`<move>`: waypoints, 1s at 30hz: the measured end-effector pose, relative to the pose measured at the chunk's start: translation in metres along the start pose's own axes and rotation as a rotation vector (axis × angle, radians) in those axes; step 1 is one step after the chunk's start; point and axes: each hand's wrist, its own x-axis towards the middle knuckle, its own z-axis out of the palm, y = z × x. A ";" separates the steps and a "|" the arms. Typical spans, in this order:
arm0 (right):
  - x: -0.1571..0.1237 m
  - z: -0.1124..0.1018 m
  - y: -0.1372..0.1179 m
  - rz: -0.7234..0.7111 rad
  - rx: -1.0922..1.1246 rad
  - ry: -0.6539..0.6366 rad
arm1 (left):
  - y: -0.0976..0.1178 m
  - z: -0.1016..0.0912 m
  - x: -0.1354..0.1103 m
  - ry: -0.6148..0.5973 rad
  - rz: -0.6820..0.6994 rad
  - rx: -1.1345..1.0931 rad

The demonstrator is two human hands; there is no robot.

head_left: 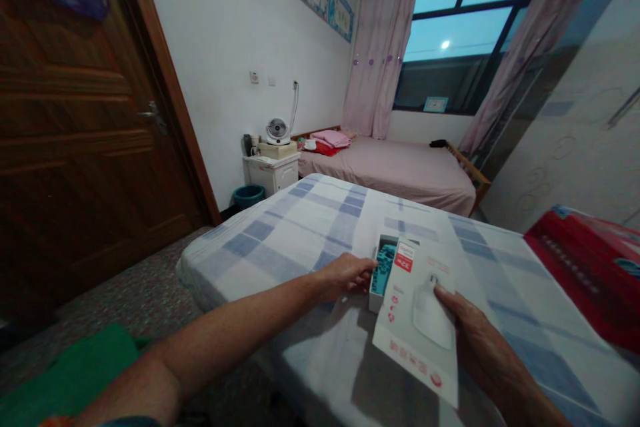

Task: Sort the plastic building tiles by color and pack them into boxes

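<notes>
My right hand (pixel 467 320) grips a white cardboard bulb package (pixel 413 320), thumb on its front. Printed on it are a light bulb picture and a red label reading 32W. The package is tilted and covers part of a small open box (pixel 375 302) on the bed. Inside that box lies something teal with a dark pattern (pixel 384 265); I cannot make out what it is. With its fingers pinched together, my left hand (pixel 350 275) holds the box's left edge.
The bed (pixel 280 233) has a blue and white checked sheet. At the right lies a red package (pixel 575 267). Beyond are a second bed (pixel 395 167), a white cabinet (pixel 273 173) with a fan (pixel 278 131), and a teal bin (pixel 249 196). A wooden door (pixel 85 147) stands left.
</notes>
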 end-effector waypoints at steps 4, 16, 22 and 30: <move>-0.005 0.004 -0.007 0.016 0.038 0.052 | -0.005 -0.001 0.003 0.051 0.033 -0.023; -0.019 0.013 -0.019 0.160 0.194 0.151 | -0.023 -0.109 -0.003 0.578 0.323 1.437; -0.014 0.002 -0.023 0.125 0.252 0.144 | -0.016 -0.204 -0.043 0.846 0.005 1.403; -0.023 0.016 -0.022 0.193 0.176 0.159 | 0.001 -0.066 -0.037 0.312 0.371 0.248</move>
